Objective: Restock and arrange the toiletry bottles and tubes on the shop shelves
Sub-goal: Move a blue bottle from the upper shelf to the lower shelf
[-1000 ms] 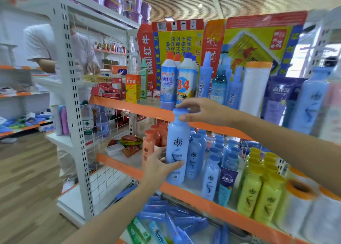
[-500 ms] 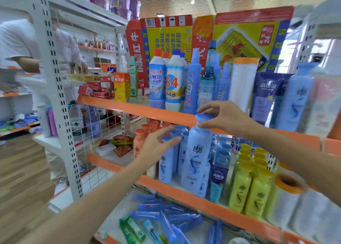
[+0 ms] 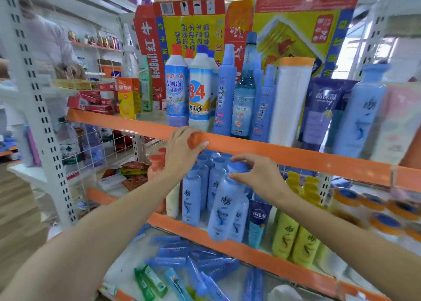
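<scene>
The right hand (image 3: 257,177) pinches the cap of a large blue shampoo bottle (image 3: 224,209) between thumb and fingers, the other fingers loosely spread. That bottle stands at the front lip of the middle shelf (image 3: 262,253), at about 6 o'clock from the hand, touching the smaller blue bottles (image 3: 193,198) behind it.

The left hand (image 3: 182,150), at 10 o'clock from the right, is curled around something orange (image 3: 193,140), probably the cap of an orange-topped bottle; the bottle's body is hidden by the wrist, so I cannot tell whether it is lifted or only touched.

The chief risk is the big bottle: its base sits right on the orange edge strip, and a grip on the cap alone gives little control, so a nudge outward could tip it onto the blue tubes (image 3: 182,255) lying on the lower shelf at 6 o'clock. The left hand also works close under the upper shelf's orange rail (image 3: 296,152); raising the orange cap could knock it there. Either forearm could brush the crowded row and topple its neighbours, such as the yellow bottles (image 3: 296,239) at 4 o'clock.
</scene>
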